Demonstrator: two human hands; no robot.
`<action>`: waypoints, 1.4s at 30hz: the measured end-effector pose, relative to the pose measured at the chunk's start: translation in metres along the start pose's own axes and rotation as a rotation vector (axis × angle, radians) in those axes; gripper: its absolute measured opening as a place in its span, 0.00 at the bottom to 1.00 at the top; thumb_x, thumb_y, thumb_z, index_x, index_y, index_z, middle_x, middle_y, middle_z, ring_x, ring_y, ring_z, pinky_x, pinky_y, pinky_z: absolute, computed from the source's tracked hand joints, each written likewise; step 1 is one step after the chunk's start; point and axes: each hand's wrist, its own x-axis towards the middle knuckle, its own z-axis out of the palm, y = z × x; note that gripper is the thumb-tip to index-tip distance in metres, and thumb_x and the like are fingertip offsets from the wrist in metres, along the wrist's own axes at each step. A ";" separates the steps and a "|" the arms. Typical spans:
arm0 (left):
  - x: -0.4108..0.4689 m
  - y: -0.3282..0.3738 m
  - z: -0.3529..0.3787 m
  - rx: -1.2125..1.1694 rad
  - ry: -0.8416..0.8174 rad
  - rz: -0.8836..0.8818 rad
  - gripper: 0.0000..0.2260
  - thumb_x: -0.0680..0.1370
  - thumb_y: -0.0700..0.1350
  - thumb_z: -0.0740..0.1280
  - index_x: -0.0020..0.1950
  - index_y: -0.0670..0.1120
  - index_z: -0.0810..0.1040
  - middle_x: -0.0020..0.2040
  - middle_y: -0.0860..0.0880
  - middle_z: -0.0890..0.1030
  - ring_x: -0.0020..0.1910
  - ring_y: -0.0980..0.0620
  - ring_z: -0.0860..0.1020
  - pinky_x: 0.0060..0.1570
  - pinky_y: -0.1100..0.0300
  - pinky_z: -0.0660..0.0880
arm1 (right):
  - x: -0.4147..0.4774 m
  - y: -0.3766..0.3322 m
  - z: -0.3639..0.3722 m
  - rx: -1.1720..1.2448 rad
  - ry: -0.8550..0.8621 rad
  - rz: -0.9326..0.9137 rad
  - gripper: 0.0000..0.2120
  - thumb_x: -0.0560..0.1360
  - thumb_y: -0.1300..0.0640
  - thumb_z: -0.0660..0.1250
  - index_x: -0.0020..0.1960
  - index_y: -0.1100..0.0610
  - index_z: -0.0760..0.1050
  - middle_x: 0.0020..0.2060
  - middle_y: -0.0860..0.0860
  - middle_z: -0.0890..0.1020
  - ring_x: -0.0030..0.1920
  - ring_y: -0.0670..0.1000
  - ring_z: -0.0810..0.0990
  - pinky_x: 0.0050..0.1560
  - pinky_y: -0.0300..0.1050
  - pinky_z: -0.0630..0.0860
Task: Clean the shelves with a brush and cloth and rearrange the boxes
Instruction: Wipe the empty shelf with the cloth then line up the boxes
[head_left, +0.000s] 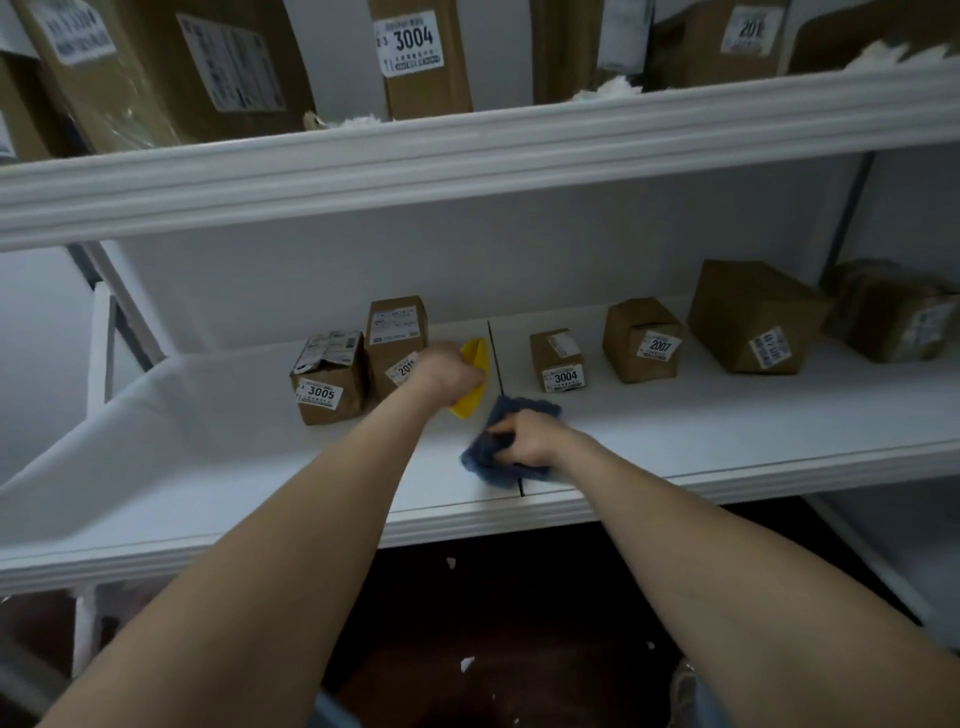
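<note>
R hand (524, 439) clutched the blue cloth (485, 460), pressed on the shelf (727, 431) to wipe. L hand (449, 371), at its 10 o'clock, gripped our yellow brush (477, 354), prob. held ready. Box 3005 (327, 387) sat at 9 o'clock, box 3004 (558, 364) at 1, leaving wiping room.

Six brown cardboard boxes sit on the middle white shelf (727, 431): box 3005 (327, 384), box 2011 (395, 332), box 3004 (558, 358), box 2007 (641, 340), a larger box (748, 317) and a film-wrapped box (893, 312). The upper white shelf (467, 156) holds at least five more cardboard boxes (421, 62), partly cropped. There is one yellow plastic tool (475, 358), one dark blue cloth (488, 457), and two bare hands, the left hand (449, 371) and the right hand (524, 439).
</note>
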 end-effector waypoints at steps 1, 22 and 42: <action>-0.002 0.004 0.002 -0.013 0.002 0.006 0.13 0.76 0.45 0.63 0.33 0.44 0.67 0.34 0.44 0.72 0.40 0.45 0.73 0.35 0.58 0.68 | -0.005 0.013 -0.001 0.037 0.025 0.022 0.17 0.79 0.53 0.61 0.65 0.59 0.73 0.61 0.58 0.77 0.62 0.57 0.74 0.59 0.46 0.68; 0.015 0.077 0.080 0.229 -0.172 0.251 0.15 0.79 0.45 0.62 0.62 0.40 0.77 0.60 0.40 0.78 0.59 0.42 0.76 0.54 0.57 0.72 | -0.015 0.136 -0.036 1.112 0.705 0.569 0.09 0.78 0.66 0.55 0.39 0.59 0.68 0.35 0.56 0.73 0.29 0.52 0.73 0.23 0.42 0.67; 0.046 -0.018 0.004 -0.036 0.133 -0.073 0.18 0.81 0.41 0.55 0.70 0.39 0.66 0.68 0.39 0.70 0.66 0.41 0.71 0.55 0.57 0.70 | 0.054 -0.012 -0.060 0.390 0.635 0.248 0.18 0.80 0.55 0.57 0.66 0.62 0.71 0.66 0.60 0.73 0.66 0.59 0.72 0.58 0.43 0.70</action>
